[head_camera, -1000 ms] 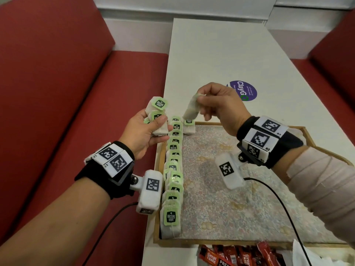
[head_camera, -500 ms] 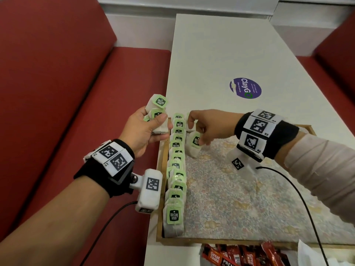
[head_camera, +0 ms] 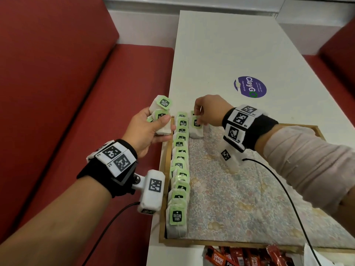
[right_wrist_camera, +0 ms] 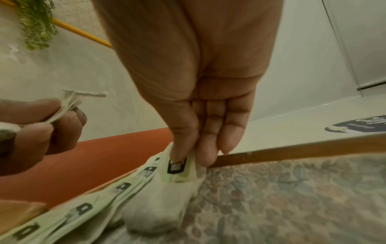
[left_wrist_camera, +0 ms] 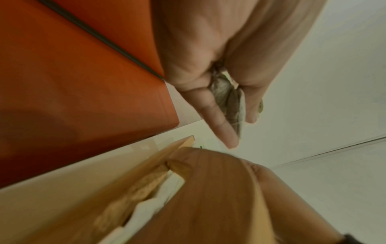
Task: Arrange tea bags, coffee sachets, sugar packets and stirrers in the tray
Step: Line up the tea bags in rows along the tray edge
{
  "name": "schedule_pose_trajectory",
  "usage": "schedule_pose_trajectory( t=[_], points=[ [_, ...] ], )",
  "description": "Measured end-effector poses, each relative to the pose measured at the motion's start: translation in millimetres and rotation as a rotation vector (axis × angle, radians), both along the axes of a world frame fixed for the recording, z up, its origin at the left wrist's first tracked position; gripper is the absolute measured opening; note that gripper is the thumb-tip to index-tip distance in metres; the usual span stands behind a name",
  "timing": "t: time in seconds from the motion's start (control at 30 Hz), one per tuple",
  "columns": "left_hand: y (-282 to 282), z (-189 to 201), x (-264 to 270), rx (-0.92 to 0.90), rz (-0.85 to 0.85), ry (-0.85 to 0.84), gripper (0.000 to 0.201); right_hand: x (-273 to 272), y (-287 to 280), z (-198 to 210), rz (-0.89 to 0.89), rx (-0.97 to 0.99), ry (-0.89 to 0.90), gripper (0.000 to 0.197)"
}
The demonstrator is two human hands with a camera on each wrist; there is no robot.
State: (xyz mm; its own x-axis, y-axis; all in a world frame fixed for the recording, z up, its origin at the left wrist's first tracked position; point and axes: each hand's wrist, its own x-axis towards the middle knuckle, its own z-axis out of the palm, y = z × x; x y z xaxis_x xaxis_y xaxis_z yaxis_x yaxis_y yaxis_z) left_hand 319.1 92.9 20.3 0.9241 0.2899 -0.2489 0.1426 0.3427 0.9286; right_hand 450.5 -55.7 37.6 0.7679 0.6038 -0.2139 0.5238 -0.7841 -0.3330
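- Here, the right hand (head_camera: 208,110) pinches the top of a single tea bag (head_camera: 196,127) between thumb and fingertips; its grip is clenched on that bag's upper edge, plainly seen in the right wrist view (right_wrist_camera: 177,166).
- That tea bag stands at the tray's (head_camera: 192,243) 11 o'clock corner, its base on the floral lining, just beside the far end of the row of tea bags (head_camera: 180,164).
- The row runs along the tray's 9 o'clock rim, the bags overlapping, green tags facing up.
- The left hand (head_camera: 148,129) is off the worktop (head_camera: 221,45) edge, at 9 o'clock from the tray's far corner, over the red bench seat (head_camera: 76,121); its grip is grasping a small bunch of tea bags (head_camera: 160,116), thumb across them.
- Red coffee sachets (head_camera: 240,257) lie on the worktop at 6 o'clock from the tray, just outside its near rim.
- A purple round sticker (head_camera: 250,86) sits on the worktop at 1 o'clock beyond the tray.
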Motion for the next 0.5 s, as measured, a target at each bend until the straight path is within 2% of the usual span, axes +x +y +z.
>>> schedule_pose_trajectory(
  t=[0.37, 0.47, 0.5],
  points=[
    [-4, 3, 1, -0.002, -0.023, 0.052, 0.014, 4, -1, -6, -0.063, 0.007, -0.056, 0.025],
    [-6, 7, 1, 0.006, -0.038, 0.057, 0.016, -1, 0, 7, -0.061, 0.131, -0.097, 0.014],
    [-7, 9, 1, 0.012, -0.048, 0.054, 0.017, -5, 1, 14, -0.06, 0.21, -0.057, 0.019]
  ],
)
